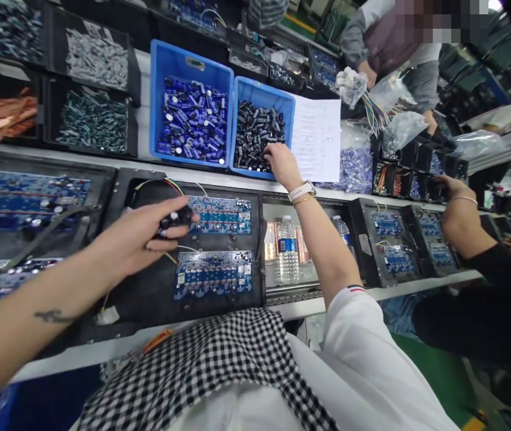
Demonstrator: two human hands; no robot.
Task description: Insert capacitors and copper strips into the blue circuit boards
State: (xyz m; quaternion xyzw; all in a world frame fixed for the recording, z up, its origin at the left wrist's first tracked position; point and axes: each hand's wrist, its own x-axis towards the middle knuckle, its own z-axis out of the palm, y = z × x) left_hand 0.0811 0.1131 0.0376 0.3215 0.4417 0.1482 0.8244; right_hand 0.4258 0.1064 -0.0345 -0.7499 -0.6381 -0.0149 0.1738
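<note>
My left hand [148, 230] is closed around several black capacitors [175, 221] and hangs over the left part of a black tray [148, 287]. Two blue circuit boards lie in that tray: an upper board [226, 215] beside my fingertips and a lower board [215, 272]. Over at the smaller blue bin [286, 108], my right hand [281, 163] reaches past the front rim, its fingers pinched on black capacitors [255, 129] among the heap. Exactly how many it grips is hidden by the fingers.
A larger blue bin [153, 102] of blue capacitors stands left of the smaller one; a printed sheet [321, 137] lies to its right. A water bottle [288, 251] stands between trays. Across the line a person [385, 48] works; a co-worker's hand [457, 194] is at right.
</note>
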